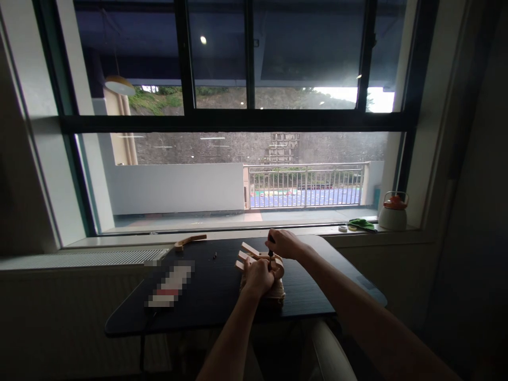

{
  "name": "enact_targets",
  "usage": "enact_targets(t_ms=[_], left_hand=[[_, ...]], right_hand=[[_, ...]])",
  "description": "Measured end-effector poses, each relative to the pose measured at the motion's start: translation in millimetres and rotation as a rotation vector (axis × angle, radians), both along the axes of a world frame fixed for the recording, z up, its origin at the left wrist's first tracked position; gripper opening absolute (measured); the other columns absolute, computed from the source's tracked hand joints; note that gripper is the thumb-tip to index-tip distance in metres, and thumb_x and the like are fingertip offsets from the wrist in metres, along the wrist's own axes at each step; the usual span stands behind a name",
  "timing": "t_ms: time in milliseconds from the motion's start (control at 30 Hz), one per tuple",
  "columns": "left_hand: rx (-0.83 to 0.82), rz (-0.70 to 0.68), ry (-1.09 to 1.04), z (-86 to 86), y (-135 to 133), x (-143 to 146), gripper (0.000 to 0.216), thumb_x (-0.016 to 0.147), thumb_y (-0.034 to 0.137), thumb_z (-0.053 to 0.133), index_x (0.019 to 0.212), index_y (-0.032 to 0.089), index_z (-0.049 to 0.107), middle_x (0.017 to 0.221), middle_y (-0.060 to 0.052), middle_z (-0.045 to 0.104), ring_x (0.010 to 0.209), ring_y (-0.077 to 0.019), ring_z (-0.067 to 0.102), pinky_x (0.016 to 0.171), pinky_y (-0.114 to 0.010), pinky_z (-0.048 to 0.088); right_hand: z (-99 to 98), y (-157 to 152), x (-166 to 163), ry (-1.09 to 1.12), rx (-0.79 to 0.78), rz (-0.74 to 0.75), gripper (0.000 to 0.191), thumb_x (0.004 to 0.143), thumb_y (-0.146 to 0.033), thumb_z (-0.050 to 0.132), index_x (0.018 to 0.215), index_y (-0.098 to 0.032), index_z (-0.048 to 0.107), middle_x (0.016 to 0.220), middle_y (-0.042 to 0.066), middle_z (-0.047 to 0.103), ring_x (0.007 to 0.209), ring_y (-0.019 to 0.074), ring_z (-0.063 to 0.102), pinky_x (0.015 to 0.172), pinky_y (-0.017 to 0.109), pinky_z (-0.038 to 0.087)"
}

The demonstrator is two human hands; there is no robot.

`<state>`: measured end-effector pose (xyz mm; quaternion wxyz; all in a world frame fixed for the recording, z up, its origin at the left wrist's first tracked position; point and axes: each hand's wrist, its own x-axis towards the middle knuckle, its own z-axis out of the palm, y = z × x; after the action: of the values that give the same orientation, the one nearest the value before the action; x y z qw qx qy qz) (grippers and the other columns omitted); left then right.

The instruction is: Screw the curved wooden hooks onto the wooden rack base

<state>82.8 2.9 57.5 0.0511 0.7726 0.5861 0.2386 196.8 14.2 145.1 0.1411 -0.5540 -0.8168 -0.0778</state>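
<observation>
On the dark table (216,307), my left hand (259,278) is closed on a light wooden piece with several flat prongs (250,248) and a rounded end (279,269). The piece lies on a brownish, ridged block (278,299) near the front edge. Above it, my right hand (284,244) is wrapped round the top of a dark-handled screwdriver (271,253). The tool stands nearly upright, its lower end down by the wood and my left fingers. Its tip is hidden from me.
A curved wooden piece (190,241) lies at the table's back left, with a small dark item (215,255) nearby. A blurred-out pale object (170,286) is at left. On the windowsill are a kettle-like pot (392,212), a green cloth-like item (361,225) and tape-like rings (343,229).
</observation>
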Motion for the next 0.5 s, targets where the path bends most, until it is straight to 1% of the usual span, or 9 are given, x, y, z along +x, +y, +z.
enact_targets(t_ms=[100,233,333,400,500], left_hand=[[-0.003,0.006,0.010,0.1,0.2,0.4,0.022,0.080,0.026,0.045,0.088,0.020,0.065,0.095,-0.007,0.069,0.099,-0.0221,0.058,0.106,-0.042,0.012],[-0.016,0.017,0.014,-2.4,2.8,2.1,0.021,0.080,0.026,0.046,0.088,0.020,0.065,0.096,-0.007,0.069,0.100,-0.0215,0.058,0.106,-0.041,0.010],[-0.012,0.013,0.018,-1.8,3.2,1.9,0.021,0.080,0.026,0.047,0.088,0.020,0.064,0.096,-0.007,0.068,0.101,-0.0218,0.058,0.106,-0.042,0.009],[-0.011,-0.013,0.028,0.8,2.3,-1.1,0.018,0.079,0.027,0.049,0.086,0.021,0.065,0.093,-0.005,0.069,0.097,-0.0218,0.058,0.104,-0.041,0.015],[0.025,-0.078,0.066,6.2,-0.6,-9.9,0.015,0.074,0.031,0.054,0.081,0.023,0.066,0.093,-0.003,0.068,0.097,-0.0241,0.057,0.097,-0.038,0.026]], right_hand=[[1.4,0.2,0.5,-0.009,-0.002,-0.018,0.029,0.086,-0.039,0.044,0.097,-0.016,0.058,0.087,0.009,0.066,0.078,0.0191,0.061,0.056,0.024,0.034],[7.6,-1.1,-1.2,-0.046,-0.044,0.017,0.025,0.081,-0.038,0.050,0.090,-0.018,0.062,0.086,0.008,0.067,0.077,0.0197,0.061,0.057,0.024,0.036],[7.1,-2.0,-3.1,-0.048,-0.058,0.040,0.026,0.083,-0.037,0.046,0.095,-0.019,0.061,0.089,0.008,0.067,0.077,0.0187,0.061,0.058,0.024,0.036],[4.0,-2.3,-4.1,-0.038,-0.054,0.040,0.027,0.085,-0.035,0.042,0.100,-0.019,0.058,0.090,0.008,0.066,0.076,0.0180,0.060,0.057,0.024,0.035],[-1.3,-2.5,-5.4,-0.020,-0.043,0.023,0.028,0.086,-0.034,0.039,0.102,-0.018,0.055,0.089,0.007,0.066,0.074,0.0179,0.060,0.055,0.024,0.033]])
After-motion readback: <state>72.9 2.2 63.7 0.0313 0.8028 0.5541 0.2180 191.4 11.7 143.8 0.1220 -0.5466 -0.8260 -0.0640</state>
